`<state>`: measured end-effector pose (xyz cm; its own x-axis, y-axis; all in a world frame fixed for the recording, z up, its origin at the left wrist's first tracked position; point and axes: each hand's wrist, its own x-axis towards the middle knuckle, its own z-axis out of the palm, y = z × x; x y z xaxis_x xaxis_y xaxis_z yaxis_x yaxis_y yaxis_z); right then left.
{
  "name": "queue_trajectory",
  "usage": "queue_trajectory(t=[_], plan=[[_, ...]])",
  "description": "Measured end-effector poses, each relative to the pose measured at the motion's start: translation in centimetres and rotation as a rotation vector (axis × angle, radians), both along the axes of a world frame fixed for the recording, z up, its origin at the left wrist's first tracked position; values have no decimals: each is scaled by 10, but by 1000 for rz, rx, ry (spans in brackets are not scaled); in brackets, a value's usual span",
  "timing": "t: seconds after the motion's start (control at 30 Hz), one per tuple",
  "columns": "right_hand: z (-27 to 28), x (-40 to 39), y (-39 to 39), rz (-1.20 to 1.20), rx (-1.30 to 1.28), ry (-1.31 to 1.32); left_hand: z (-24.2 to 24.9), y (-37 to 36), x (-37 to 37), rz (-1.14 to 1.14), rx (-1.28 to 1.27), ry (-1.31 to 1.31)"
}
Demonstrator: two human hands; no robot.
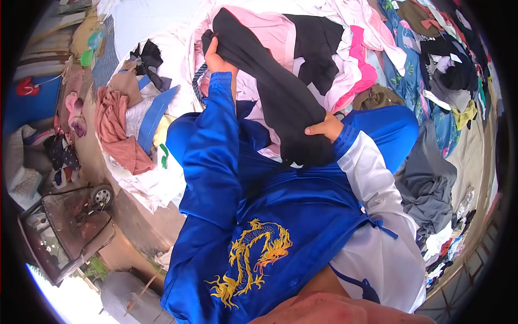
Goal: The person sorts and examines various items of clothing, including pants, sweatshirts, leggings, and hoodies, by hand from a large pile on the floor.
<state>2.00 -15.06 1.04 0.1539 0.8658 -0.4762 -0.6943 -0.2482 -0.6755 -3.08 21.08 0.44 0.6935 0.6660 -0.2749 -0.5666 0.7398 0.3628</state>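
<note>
A long black garment (pixel 270 70), shaped like a trouser leg, stretches slantwise in front of me above my lap. At its upper left edge my left hand (pixel 218 58) is closed on the cloth. Lower down on the right, my right hand (pixel 326 128) pinches the other end, thumb on top and fingers hidden beneath. Under the garment lies pale pink cloth (pixel 275 32). Another black piece of clothing (pixel 318 46) rests beside it on the right. My blue-clad knees (pixel 386 127) spread on both sides.
A dusty-pink cloth (pixel 116 129) and a blue strip (pixel 156 119) lie on the white sheet at left. Grey clothing (pixel 429 181) and mixed garments (pixel 450 70) are heaped at right. A cart with a wheel (pixel 101 197) stands at lower left.
</note>
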Motion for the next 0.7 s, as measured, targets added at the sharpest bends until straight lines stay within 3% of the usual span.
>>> queue_trajectory(t=[0.2,0.3,0.37,0.43,0.5,0.53,0.63,0.7], plan=[[11,33,-15,-70,91,-77,109,26,-12,112,185,-33],[11,39,-18,-113,94,-43,113,41,-6,232,358,61],[2,38,-21,-133,96,-50,125,35,3,467,702,248],[4,34,-20,-148,44,-26,134,33,-2,728,1408,755],[-7,36,-21,-143,18,-52,155,29,-6,904,1840,1002],[-13,36,-24,-147,-1,-65,164,17,-10,798,1793,1079],[-23,38,-24,-183,-37,-102,172,11,-5,901,1637,796],[-34,39,-25,-212,-83,-90,176,8,-3,896,1257,592]])
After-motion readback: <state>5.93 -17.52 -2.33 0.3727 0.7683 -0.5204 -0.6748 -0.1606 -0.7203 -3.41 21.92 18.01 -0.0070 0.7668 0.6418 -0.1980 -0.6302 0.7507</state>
